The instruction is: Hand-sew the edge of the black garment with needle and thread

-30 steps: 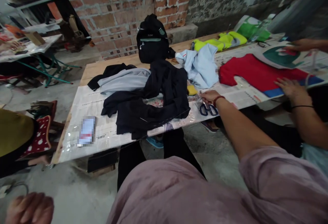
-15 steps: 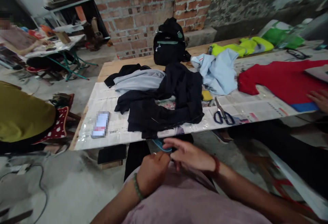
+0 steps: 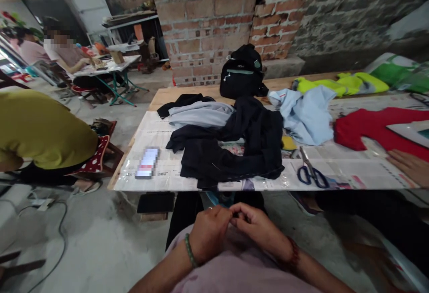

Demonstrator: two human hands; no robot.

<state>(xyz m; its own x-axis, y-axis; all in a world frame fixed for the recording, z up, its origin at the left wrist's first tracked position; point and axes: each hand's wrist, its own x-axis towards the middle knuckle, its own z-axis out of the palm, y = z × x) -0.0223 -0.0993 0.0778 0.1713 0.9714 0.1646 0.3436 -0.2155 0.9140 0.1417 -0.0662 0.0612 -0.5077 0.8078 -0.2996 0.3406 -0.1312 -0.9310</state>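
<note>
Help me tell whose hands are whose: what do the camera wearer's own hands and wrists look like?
The left hand is ungloved, with a green beaded bracelet at the wrist and, seemingly, a ring. The right hand, also ungloved, has a dark red bracelet. No sleeves show.

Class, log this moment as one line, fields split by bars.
left hand: meeting right hand | anything held: unclear | dark garment: on table | scissors: right of dark garment | phone: left of dark garment
</note>
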